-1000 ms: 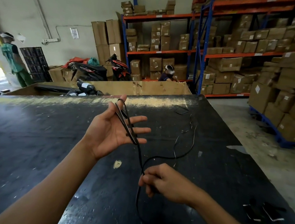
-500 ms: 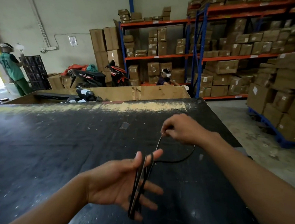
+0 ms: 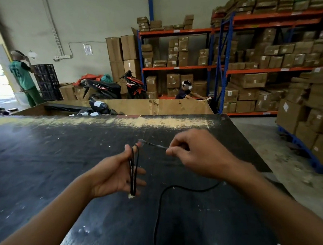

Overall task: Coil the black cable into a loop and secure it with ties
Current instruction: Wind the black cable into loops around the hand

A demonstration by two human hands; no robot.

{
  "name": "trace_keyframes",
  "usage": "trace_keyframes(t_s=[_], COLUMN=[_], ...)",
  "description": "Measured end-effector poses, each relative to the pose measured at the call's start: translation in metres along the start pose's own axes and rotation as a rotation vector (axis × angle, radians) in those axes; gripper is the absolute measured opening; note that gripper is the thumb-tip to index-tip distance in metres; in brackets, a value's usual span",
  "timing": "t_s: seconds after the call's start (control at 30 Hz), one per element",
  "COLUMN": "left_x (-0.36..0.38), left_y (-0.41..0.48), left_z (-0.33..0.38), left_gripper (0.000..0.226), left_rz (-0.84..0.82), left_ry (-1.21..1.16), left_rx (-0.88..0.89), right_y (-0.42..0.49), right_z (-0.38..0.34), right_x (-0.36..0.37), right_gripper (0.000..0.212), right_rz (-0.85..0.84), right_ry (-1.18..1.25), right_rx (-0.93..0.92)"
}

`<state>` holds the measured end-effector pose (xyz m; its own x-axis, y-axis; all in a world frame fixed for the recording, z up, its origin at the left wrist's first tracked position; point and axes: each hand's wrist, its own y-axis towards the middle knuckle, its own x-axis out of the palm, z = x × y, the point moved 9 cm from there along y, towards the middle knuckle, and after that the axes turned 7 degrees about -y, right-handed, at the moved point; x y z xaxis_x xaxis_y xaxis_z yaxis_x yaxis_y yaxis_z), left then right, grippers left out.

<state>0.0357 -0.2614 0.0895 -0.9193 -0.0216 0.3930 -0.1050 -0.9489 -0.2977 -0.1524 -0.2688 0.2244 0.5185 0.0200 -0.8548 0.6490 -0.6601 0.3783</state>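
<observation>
- The left hand (image 3: 114, 176), fingers spread, carried the cable (image 3: 133, 174) loops; they could slide off.
- The right hand (image 3: 196, 154) pinched the cable's run; slack trailing over the table (image 3: 37, 170) might snag.

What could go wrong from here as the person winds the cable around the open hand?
1. The loops sit across spread fingers of the left hand, unclamped, and may slip off.
2. The right hand pulls the strand taut, perhaps collapsing the coil.
3. Slack cable trailing on the table could snag.
</observation>
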Motion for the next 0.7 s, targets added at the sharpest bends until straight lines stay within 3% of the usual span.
trace_keyframes(t_s=[0.13,0.33,0.53,0.7], left_x=[0.005,0.043,0.081,0.115], left_y=[0.001,-0.009,-0.032,-0.053], left_z=[0.041,0.074,0.066,0.016], left_gripper=[0.048,0.043,0.045,0.045], left_rz=[-0.029,-0.227,-0.405,-0.617], left_ry=[-0.127,-0.239,-0.216,-0.136], left_rx=[0.16,0.264,0.202,0.001], right_y=[-0.027,-0.064,-0.067,-0.045], right_z=[-0.003,0.0,0.022,0.046], right_x=[0.047,0.13,0.153,0.134], right_gripper=[0.017,0.025,0.026,0.018], right_rz=[-0.078,-0.277,-0.322,-0.319], right_ry=[0.146,0.419,0.366,0.19], right_rx=[0.046,0.165,0.184,0.166])
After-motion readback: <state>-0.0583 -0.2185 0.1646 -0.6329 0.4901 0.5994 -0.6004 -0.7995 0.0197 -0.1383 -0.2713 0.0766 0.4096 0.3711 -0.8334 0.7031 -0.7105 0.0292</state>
